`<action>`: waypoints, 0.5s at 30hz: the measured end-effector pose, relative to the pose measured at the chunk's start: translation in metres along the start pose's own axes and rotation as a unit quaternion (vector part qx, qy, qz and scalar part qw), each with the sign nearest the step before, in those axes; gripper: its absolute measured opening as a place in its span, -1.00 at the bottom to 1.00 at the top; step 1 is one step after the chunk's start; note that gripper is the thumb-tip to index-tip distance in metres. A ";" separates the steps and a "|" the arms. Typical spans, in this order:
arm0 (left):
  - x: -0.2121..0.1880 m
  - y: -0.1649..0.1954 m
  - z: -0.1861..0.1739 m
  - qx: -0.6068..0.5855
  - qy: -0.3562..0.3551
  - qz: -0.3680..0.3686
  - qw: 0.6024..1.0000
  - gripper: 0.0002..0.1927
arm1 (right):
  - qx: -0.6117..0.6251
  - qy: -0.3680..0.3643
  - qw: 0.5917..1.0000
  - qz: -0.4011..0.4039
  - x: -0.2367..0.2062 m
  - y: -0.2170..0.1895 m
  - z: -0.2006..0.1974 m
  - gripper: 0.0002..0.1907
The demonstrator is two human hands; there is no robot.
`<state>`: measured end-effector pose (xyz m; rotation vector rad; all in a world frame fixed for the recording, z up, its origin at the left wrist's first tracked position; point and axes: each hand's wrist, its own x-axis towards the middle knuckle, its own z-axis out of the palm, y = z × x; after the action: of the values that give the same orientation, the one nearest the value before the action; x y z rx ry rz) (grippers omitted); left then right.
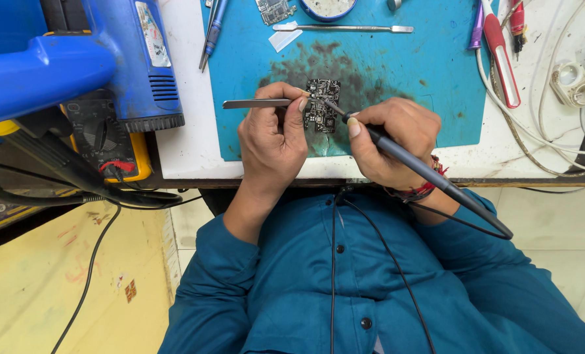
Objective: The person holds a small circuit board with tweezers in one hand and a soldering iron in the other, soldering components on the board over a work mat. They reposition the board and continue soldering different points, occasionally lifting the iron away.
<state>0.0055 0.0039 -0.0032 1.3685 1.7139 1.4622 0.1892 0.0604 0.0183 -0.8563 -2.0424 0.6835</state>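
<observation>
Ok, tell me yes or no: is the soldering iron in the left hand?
No, the right hand holds the soldering iron to the circuit board, while the left hand holds tweezers.

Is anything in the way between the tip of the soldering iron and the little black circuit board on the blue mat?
Nothing visible. The right hand holds the dark grey soldering iron with its tip on the small black circuit board. The left hand holds slim metal tweezers reaching the board's left edge, beside the tip rather than across it.
</observation>
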 end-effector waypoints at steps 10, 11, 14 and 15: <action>0.000 0.000 0.000 0.003 0.000 0.004 1.000 -0.92 | -0.001 -0.016 1.000 0.006 0.000 0.000 -0.001 -0.91; 0.000 0.000 0.000 0.003 -0.001 0.005 1.000 -0.93 | 0.002 -0.020 1.000 0.006 0.000 0.000 -0.001 -0.91; 0.000 0.000 0.000 0.001 -0.002 -0.001 1.000 -0.92 | 0.008 -0.017 1.000 0.006 0.001 0.000 -0.001 -0.91; 0.000 0.000 0.000 0.000 -0.003 -0.005 1.000 -0.92 | 0.010 -0.014 1.000 0.007 0.001 0.000 0.000 -0.91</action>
<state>0.0054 0.0042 -0.0035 1.3608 1.7141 1.4520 0.1893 0.0609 0.0189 -0.8543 -2.0531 0.7250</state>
